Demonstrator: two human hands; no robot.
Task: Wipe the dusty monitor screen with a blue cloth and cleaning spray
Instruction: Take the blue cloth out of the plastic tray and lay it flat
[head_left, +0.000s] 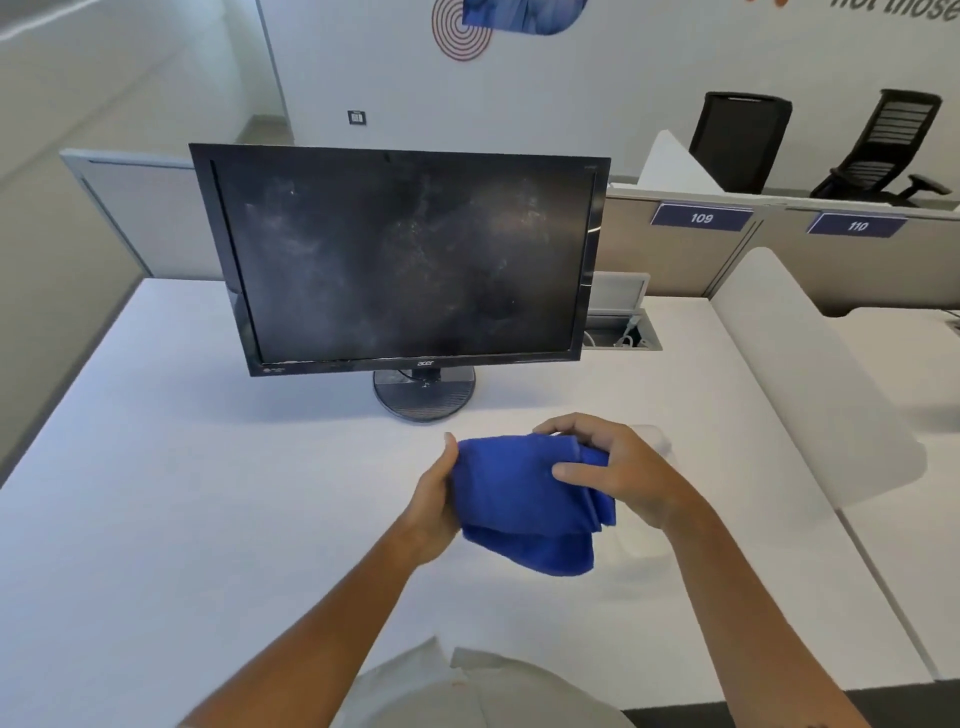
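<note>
Blue cloth (524, 499) folded, held above white desk (208, 493) in front of monitor (400, 260) w/ dusty smeared screen, L hand (434, 506) gripping its left edge, R hand (608, 467) pinching its right side.

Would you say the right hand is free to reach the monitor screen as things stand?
Probably yes: the desk between the right hand and monitor screen looks bare, though both hands grip the blue cloth.
</note>
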